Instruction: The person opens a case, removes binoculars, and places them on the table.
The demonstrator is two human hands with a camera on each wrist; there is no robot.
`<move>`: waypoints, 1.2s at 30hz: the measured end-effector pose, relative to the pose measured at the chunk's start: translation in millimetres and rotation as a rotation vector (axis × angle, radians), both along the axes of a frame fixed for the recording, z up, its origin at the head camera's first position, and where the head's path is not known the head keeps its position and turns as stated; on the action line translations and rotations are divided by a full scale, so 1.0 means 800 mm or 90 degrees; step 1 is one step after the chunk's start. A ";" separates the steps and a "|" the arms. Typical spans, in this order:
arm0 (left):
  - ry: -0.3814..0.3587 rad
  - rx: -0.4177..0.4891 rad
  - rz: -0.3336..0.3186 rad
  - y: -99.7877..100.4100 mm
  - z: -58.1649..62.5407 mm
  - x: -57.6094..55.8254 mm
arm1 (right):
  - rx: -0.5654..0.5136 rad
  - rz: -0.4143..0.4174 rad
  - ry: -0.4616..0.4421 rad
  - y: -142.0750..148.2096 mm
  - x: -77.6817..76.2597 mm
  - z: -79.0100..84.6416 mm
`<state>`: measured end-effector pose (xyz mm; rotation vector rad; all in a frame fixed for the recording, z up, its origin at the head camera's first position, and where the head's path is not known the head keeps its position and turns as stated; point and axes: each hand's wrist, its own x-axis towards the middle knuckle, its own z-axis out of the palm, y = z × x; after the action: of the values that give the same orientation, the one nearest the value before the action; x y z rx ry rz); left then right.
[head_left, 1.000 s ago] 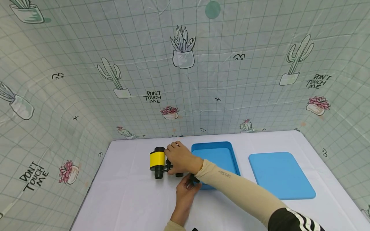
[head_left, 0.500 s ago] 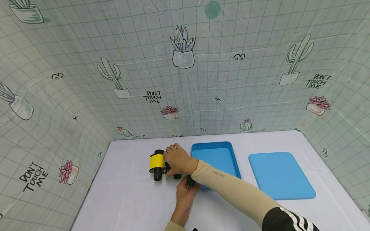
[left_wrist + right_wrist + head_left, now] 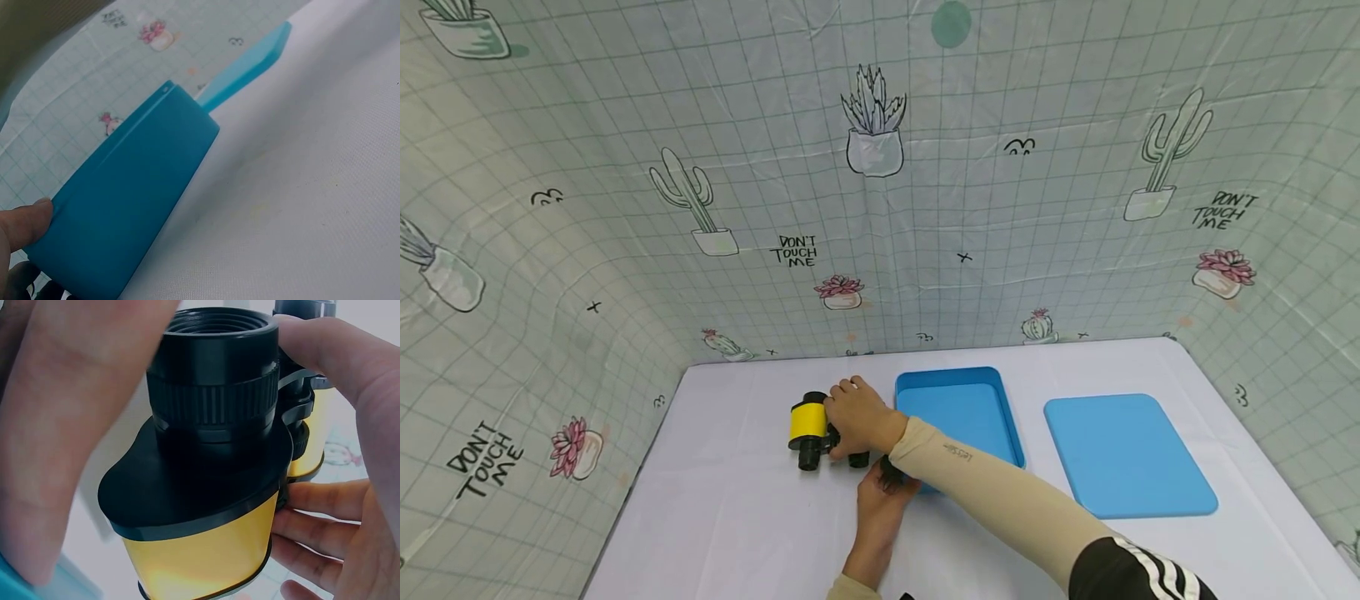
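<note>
My right hand (image 3: 861,419) grips a pair of yellow and black binoculars (image 3: 808,421) from above, left of the blue box. In the right wrist view the binoculars' (image 3: 200,550) ribbed black eyepiece is up close, with thumb and fingers at the middle hinge. My left hand (image 3: 878,510) is at the near left corner of the open, shallow blue box (image 3: 1017,421), holding a black strap-like bundle (image 3: 891,473) mostly hidden by the hands. In the left wrist view its thumb (image 3: 31,222) touches the box's (image 3: 131,187) outer wall.
A flat blue lid (image 3: 1131,454) lies on the white table (image 3: 737,500) to the right of the box. My right forearm crosses over the box's near side. A grid-patterned cloth (image 3: 955,208) hangs behind and at both sides.
My right hand and the binoculars have shifted slightly toward me, and the right forearm has moved a little left and nearer. The left hand, box and lid stay in place.
</note>
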<state>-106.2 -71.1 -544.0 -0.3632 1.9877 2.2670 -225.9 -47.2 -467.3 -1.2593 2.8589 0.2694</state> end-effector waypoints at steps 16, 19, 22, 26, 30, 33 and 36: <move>0.015 -0.016 -0.005 0.000 -0.001 -0.002 | 0.013 -0.020 -0.025 -0.007 -0.007 -0.010; 0.013 -0.014 -0.004 0.000 -0.001 -0.001 | 0.018 -0.022 -0.026 -0.007 -0.008 -0.012; 0.007 -0.014 -0.001 0.000 0.000 -0.001 | 0.018 -0.023 -0.029 -0.007 -0.007 -0.012; -0.003 -0.015 0.002 0.000 0.000 0.000 | 0.018 -0.026 -0.038 -0.006 -0.005 -0.012; -0.011 -0.018 0.005 0.000 0.000 0.000 | 0.025 -0.030 -0.044 -0.007 -0.004 -0.012; -0.007 -0.018 0.005 0.001 -0.001 0.000 | 0.031 -0.034 -0.041 -0.008 -0.003 -0.013; -0.008 -0.012 0.006 0.001 -0.002 0.000 | 0.038 -0.034 -0.035 -0.009 0.000 -0.014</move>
<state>-106.3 -70.0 -545.5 -0.3878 2.0068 2.2474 -226.3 -54.0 -478.2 -1.1593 2.8110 0.3107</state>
